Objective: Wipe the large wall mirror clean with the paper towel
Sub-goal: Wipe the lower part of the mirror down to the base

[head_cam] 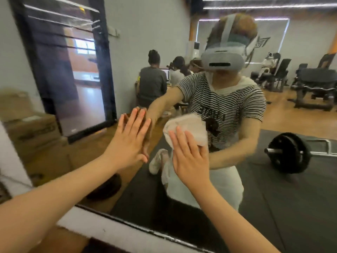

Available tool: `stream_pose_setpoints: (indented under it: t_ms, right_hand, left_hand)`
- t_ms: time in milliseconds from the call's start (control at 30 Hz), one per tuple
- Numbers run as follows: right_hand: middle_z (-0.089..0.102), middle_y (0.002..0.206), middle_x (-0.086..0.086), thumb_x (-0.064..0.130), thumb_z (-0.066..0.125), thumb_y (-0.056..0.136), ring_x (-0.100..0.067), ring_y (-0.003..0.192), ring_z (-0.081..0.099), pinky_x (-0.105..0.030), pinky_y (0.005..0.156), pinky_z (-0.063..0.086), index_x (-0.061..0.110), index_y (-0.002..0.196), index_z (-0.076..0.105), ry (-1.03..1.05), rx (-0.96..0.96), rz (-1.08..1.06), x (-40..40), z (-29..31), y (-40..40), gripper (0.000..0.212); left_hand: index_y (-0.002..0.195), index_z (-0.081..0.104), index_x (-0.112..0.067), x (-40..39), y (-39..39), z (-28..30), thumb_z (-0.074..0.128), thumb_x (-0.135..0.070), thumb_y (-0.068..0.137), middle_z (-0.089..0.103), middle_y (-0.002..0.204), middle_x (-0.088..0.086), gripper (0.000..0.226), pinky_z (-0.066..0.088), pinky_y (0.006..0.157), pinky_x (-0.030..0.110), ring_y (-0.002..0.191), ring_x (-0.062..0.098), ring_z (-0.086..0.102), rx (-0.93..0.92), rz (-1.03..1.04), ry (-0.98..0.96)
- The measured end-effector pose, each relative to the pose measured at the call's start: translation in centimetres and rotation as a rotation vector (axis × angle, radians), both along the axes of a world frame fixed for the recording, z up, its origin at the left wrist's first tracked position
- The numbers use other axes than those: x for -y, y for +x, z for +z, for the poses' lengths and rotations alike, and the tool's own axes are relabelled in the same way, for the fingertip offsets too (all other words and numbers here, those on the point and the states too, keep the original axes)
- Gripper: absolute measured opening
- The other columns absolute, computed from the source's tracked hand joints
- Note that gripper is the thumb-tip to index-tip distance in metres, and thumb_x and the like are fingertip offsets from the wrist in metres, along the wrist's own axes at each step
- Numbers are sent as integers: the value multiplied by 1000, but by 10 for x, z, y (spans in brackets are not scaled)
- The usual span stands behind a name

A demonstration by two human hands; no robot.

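The large wall mirror (273, 189) fills most of the view and reflects me and the room behind. My left hand (127, 143) lies flat on the glass with straight fingers, palm against the surface. My right hand (189, 157) presses a crumpled white paper towel (186, 128) against the mirror with straight fingers; the towel sticks out above and to the left of the fingertips, part of it hidden under the palm.
The mirror's white lower frame (113, 229) runs diagonally under my arms. Reflected in the glass are a barbell (288, 152) on a black mat, gym machines, several seated people, cardboard boxes (32, 132) and a dark doorway panel.
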State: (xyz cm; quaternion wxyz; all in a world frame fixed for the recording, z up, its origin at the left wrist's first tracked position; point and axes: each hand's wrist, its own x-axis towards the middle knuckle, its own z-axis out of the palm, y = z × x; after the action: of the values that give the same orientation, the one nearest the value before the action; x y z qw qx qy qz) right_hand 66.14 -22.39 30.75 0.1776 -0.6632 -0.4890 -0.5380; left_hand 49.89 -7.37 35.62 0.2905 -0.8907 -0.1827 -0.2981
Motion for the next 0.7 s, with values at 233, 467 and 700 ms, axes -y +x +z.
stream_pose_setpoints:
  t_ms: [233,467,700]
  right_hand:
    - [18,159,0,26,56,87,-20,146,12,-46,118,-3,18,154,20,-144,-41,-26,17,8,-1,76]
    - [21,157,3,22,37,93,-15,142,24,-45,118,-6,19,152,24,-156,-10,-12,37,11,13,60]
    - [22,158,-1,19,52,90,-19,149,8,-48,113,17,19,154,20,-40,-50,-102,91,-7,48,71]
  left_hand:
    - [138,26,11,30,5,12,96,-48,31,27,145,37,142,22,110,64,139,48,15,-23,136,-60]
    - [147,14,3,24,2,7,95,-50,37,11,154,29,146,-3,116,46,146,31,-19,-8,158,-118]
    - [150,-5,0,23,4,7,89,-58,45,-14,156,23,153,-1,118,53,142,35,-29,-56,175,-151]
